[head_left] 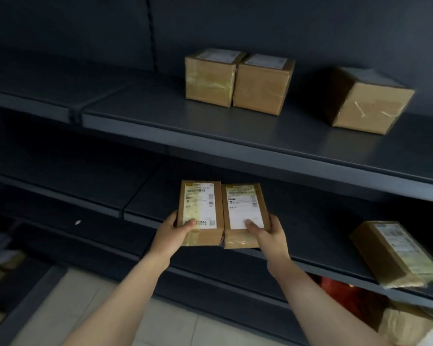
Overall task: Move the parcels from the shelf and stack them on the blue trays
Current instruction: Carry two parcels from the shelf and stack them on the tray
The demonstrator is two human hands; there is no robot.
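Observation:
Two flat brown parcels with white labels lie side by side at the front edge of the middle shelf [310,221]. My left hand [171,236] grips the left parcel [200,211], thumb on its label. My right hand [269,233] grips the right parcel [245,213] the same way. On the upper shelf [210,128] stand two cube-shaped parcels touching each other [210,78], [261,84], and a third box [365,101] apart to the right. Another flat parcel [395,253] lies tilted at the right of the middle shelf. No blue tray is in view.
The dark metal shelving fills the view, with a lower shelf edge [235,278] below my arms. A red object [340,290] and a plastic-wrapped package [410,323] sit at the bottom right. Light floor tiles [85,308] show between my forearms.

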